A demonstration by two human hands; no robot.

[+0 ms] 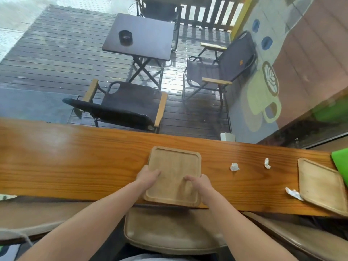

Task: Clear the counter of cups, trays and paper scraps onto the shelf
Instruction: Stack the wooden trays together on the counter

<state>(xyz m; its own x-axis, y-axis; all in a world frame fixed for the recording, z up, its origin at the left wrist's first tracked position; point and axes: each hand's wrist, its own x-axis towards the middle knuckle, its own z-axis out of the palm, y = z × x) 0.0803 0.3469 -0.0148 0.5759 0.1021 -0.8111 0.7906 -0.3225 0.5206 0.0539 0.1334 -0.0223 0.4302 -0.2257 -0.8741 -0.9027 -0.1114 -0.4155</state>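
Long wooden surface, bare across its left stretch. At the middle, a light wooden tray lying flat, its near edge jutting just over the front lip above a tan stool seat. Left hand gripping the tray's left edge, thumb laid on top, fingers curled under and out of sight. Right hand gripping the right edge near the front corner, thumb and one fingertip pressed on the tray floor, remaining fingers wrapped around the rim. Further right, a crumpled paper scrap, then a smaller scrap, both loose on the wood and well apart from the held tray. Near the front edge, a third scrap touching the left rim of a second tray, set askew at the far right, overhanging the lip. Beside it, a green corner, cut off by the frame.
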